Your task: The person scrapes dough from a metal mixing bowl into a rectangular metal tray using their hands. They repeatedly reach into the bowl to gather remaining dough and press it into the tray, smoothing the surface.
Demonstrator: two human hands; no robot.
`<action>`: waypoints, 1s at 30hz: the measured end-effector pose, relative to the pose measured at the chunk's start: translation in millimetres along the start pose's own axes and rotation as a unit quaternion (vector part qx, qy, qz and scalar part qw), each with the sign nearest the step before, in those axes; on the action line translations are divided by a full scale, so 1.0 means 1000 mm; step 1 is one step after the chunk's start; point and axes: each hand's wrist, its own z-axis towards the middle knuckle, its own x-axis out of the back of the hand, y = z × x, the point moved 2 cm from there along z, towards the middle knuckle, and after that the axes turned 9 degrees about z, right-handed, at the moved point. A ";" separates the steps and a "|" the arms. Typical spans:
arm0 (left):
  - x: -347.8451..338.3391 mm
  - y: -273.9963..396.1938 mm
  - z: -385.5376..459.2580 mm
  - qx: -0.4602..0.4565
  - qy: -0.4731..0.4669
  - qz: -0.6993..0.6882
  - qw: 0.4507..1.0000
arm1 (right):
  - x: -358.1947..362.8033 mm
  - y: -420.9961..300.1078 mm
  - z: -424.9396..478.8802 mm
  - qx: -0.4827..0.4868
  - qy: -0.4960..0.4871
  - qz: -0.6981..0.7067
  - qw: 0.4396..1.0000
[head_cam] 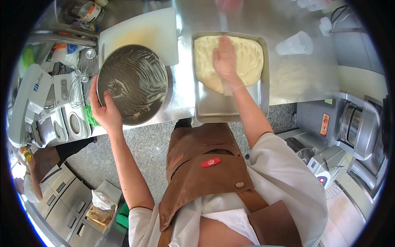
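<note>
My left hand point(106, 112) grips the near left rim of a metal mixing bowl point(132, 85), thumb inside and fingers outside. The bowl is tilted so its inside faces me, with pale, sticky residue smeared over its wall. My right hand point(226, 58), in a thin clear plastic glove, lies stretched out over a slab of pale dough point(247, 61) and looks slightly blurred. Finger dents mark the dough's upper surface. It fills the far part of a rectangular metal baking pan point(216, 106), whose near part shows bare metal.
A white cutting board point(154, 34) lies behind the bowl on the steel worktable point(302, 80). Right of the pan, a translucent plastic cup point(296, 43) lies on its side. Wire whisks point(78, 77), scales point(77, 123) and a stand mixer point(29, 98) crowd the left. Another person point(40, 169) stands farther left.
</note>
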 end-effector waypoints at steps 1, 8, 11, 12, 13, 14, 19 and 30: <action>0.000 -0.001 0.000 0.004 0.000 -0.003 1.000 | -0.009 -0.008 -0.005 -0.005 -0.026 -0.057 0.998; 0.001 0.000 0.000 -0.015 -0.003 0.022 1.000 | -0.008 -0.013 -0.007 -0.046 -0.173 -0.155 0.972; 0.000 0.001 0.001 -0.017 -0.003 0.017 1.000 | 0.002 0.014 0.003 -0.189 -0.172 0.234 0.938; 0.001 -0.001 0.000 -0.015 0.000 0.012 1.000 | 0.013 0.010 0.009 -0.247 -0.161 0.409 0.863; 0.001 -0.003 -0.002 -0.013 0.003 0.007 1.000 | 0.031 0.004 0.003 -0.228 -0.086 0.442 0.863; 0.001 -0.003 -0.002 -0.009 0.003 0.010 1.000 | 0.039 0.004 -0.005 -0.197 -0.066 0.289 0.935; 0.001 0.002 -0.001 0.001 -0.005 0.009 1.000 | 0.036 0.043 -0.038 -0.091 -0.004 -0.142 0.986; 0.004 -0.003 -0.001 -0.031 0.011 0.031 0.999 | 0.104 0.035 -0.056 -0.124 0.071 0.141 0.980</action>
